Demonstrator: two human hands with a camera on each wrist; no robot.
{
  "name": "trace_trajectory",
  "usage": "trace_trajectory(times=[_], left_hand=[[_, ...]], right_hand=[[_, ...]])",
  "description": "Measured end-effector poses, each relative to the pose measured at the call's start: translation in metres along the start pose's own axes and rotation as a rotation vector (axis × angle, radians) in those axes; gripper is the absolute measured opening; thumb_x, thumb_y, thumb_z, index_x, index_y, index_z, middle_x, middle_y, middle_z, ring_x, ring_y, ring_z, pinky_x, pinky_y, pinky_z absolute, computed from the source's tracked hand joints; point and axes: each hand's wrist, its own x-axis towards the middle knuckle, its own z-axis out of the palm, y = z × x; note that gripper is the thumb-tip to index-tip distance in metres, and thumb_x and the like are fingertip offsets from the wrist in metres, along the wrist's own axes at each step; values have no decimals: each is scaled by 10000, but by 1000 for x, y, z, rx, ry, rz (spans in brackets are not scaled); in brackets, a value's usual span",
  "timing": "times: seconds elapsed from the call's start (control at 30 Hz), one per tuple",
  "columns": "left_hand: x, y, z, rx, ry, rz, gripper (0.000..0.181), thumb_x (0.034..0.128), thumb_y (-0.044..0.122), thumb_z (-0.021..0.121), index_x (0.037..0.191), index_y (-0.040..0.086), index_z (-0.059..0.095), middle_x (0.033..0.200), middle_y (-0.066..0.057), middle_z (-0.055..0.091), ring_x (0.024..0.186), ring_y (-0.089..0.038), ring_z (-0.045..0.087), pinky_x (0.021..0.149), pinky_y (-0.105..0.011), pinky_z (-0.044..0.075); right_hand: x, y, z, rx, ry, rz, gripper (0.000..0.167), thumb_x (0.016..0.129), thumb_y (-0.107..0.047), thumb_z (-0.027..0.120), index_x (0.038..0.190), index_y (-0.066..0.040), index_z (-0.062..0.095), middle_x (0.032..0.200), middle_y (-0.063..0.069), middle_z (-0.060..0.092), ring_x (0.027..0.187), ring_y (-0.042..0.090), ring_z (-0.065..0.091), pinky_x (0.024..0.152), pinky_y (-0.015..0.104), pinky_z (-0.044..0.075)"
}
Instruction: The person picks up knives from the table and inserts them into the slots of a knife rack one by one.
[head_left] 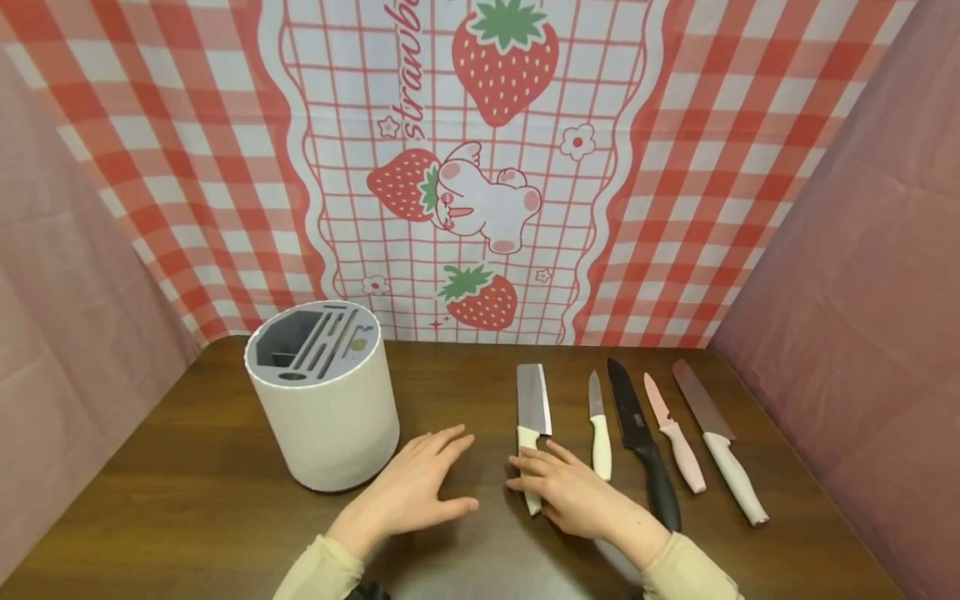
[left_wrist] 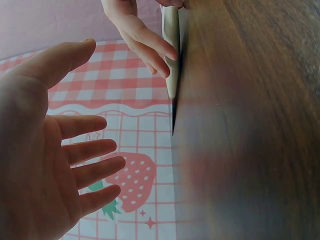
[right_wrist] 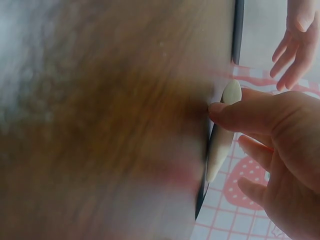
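Cleaver (head_left: 532,413) lies on the wooden table (head_left: 457,387) beneath my right hand (head_left: 567,492), fingers spread across its cream handle (head_left: 528,437), thumb alongside; my left hand (head_left: 411,490) is spread, empty. Best wrap the handle squarely, behind the blade (head_left: 532,396).

We see a glossy wood tabletop (head_left: 187,467); near its far-left corner, a matt, plastic-looking holder (head_left: 337,433); a smooth metal cleaver blade (head_left: 532,398); beyond the far edge, cloth (head_left: 675,175).
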Motion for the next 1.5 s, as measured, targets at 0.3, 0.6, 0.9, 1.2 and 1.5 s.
trace_trajectory(times=[0.3,0.6,0.9,1.2,1.5], left_hand=[[0,2,0,-9,-13,11,734,796,536,579,1365,110,398,1419,-96,364,1272,-252,385,1049,-467,288],[-1,1,1,-12,-14,9,724,798,530,580,1362,112,402,1417,-92,369,1272,-251,386,1049,-466,287],[1,0,1,-4,-5,16,728,794,530,584,1362,113,401,1416,-94,370,1274,-242,384,1055,-454,283],[3,-1,1,-7,1,23,746,791,528,589,1375,114,379,1414,-95,372,1275,-242,383,1051,-461,287],[3,0,2,1,-7,8,742,787,536,588,1364,110,398,1411,-95,378,1272,-256,384,1054,-462,281]], right_hand=[[0,-1,1,6,-3,-4,458,752,-87,682,1188,-204,602,1314,43,515,1270,223,408,1035,496,301],[2,-3,3,17,-25,-6,388,788,-54,640,1143,-212,633,1285,30,541,1249,211,436,1020,491,325],[4,-3,2,1,-10,-15,302,780,-71,661,1045,-214,663,1258,6,561,1221,194,465,1007,475,350],[4,0,3,26,114,-83,215,744,-45,675,905,-187,656,1199,39,600,1147,211,529,970,404,409],[4,5,0,25,228,-126,177,775,-91,665,925,-184,655,1179,51,602,1093,226,555,930,395,442]])
